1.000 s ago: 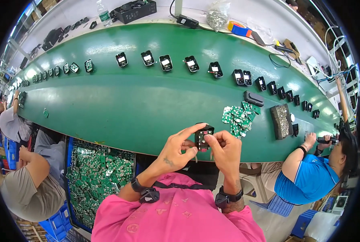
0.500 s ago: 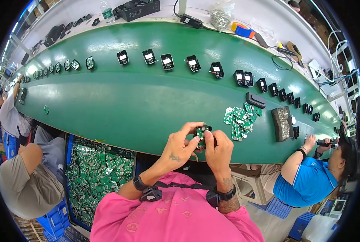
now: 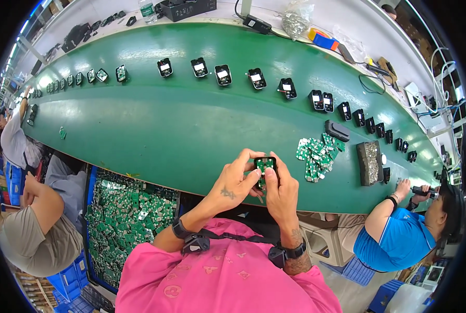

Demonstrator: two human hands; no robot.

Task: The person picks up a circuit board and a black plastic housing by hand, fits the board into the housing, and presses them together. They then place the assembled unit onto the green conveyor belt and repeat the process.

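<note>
Black casing (image 3: 274,164), with a green circuit board (image 3: 264,165) showing in its open face, is held up at the middle of the near edge of the worktop (image 3: 154,130). At the near left, a blue-rimmed crate (image 3: 90,183) of boards sits beside the worktop, well apart from the hands. The left hand (image 3: 234,181) grips the casing's left side, fingers curled around it, thumb bent onto the board's left edge; this side is best kept as the steady support. The right hand (image 3: 283,194) pinches from the right, thumb laid over the board's near part, fingers mostly hidden behind. Whether the board sits flush cannot be told; even thumb pressure near its edges, sparing the soldered parts, would be wise. Farther right, a loose board pile (image 3: 316,160) lies near the right hand, then a speckled dark block (image 3: 369,164).
</note>
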